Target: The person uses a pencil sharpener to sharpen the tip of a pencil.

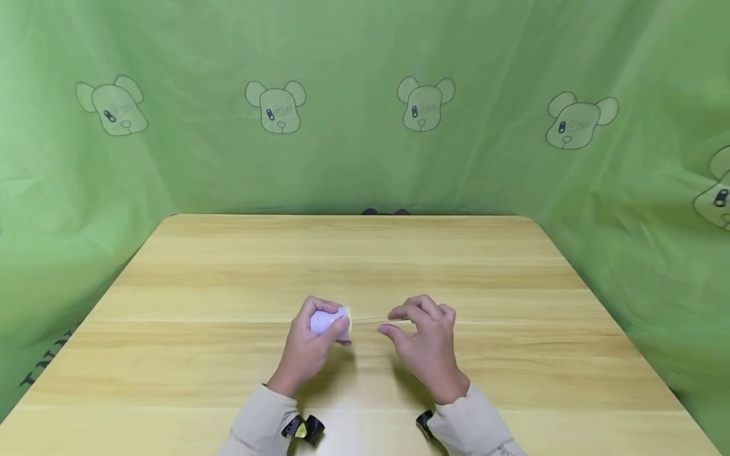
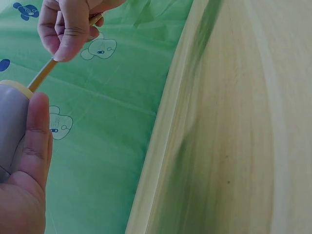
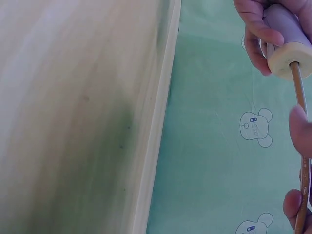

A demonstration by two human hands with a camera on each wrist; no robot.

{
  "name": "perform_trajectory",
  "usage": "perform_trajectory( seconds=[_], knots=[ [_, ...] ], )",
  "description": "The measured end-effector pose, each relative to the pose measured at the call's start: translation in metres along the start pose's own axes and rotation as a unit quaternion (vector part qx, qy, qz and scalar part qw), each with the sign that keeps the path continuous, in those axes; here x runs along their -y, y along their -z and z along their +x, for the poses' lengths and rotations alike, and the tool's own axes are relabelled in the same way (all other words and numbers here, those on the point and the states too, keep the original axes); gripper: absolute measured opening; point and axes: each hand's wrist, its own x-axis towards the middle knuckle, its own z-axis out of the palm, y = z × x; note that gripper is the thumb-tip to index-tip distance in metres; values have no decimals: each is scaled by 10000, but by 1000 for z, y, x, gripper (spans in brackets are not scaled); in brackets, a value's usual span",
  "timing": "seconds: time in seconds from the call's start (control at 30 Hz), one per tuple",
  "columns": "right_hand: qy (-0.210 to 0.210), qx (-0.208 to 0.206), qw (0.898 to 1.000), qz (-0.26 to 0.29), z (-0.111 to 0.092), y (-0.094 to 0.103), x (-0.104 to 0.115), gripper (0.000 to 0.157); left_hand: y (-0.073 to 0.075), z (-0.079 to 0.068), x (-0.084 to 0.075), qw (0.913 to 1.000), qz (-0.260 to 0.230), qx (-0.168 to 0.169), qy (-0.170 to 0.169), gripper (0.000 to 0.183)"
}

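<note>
My left hand (image 1: 305, 348) grips a lavender, cylinder-shaped pencil sharpener (image 1: 326, 320) above the table, its cream end (image 3: 282, 63) facing right. A hole in that end takes the tip of a brown wooden pencil (image 3: 298, 87), so the point itself is hidden. With thumb and fingers, my right hand (image 1: 429, 345) pinches the pencil's shaft a short way out from the sharpener. Lettering marks the shaft in the right wrist view. From the left wrist view, the left thumb (image 2: 36, 131) lies along the sharpener's side, close to the cream rim.
Beneath both hands spreads a light wood-grain table (image 1: 365, 253). Green cloth (image 1: 353, 57) printed with bear faces hangs behind it and at both sides. Black wrist devices (image 1: 312, 430) sit at both beige sleeves (image 1: 259, 421).
</note>
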Motion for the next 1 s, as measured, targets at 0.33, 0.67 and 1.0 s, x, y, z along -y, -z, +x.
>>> perform_trajectory(
  seconds=[0.33,0.67,1.0],
  knots=[
    [169,-61,9998,-120,-3,-4,5,28,2,-2,-3,9997,-122,-4,209,23],
    [-824,1440,9859,-218,6,10,5,17,2,-2,-3,9996,-170,202,-41,26],
    [-1138,2410,9624,516,12,22,-6,14,4,-3,2,9930,788,426,-768,38]
  ],
)
